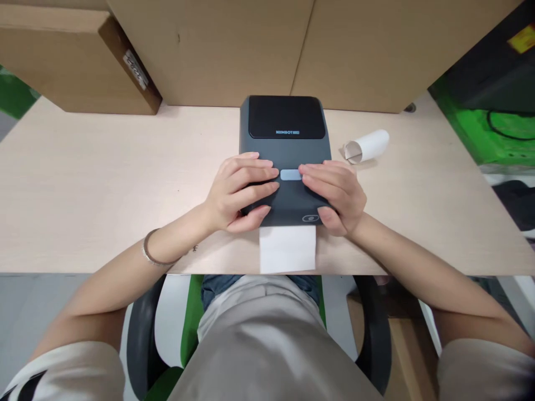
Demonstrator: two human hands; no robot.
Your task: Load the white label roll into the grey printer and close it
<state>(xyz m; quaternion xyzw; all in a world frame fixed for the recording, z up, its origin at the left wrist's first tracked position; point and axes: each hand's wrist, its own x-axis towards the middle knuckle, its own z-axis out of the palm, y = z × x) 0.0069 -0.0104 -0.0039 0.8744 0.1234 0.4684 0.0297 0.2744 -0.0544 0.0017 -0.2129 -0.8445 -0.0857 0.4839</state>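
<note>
A dark grey label printer marked NIIMBOT sits on the table, with a glossy black panel at its far end. Its light blue button lies between my fingertips. My left hand rests on the printer's left side, fingers stretched out towards the button. On the right side lies my right hand, its fingers extended and the tips touching the button's right end. Both thumbs lie near the front edge. A strip of white label paper sticks out of the printer's front, reaching the table edge.
A small white paper roll lies right of the printer. Large cardboard boxes stand along the back, with a smaller carton at the left. Green and black items are beyond the table's right edge. Chair armrests flank my body.
</note>
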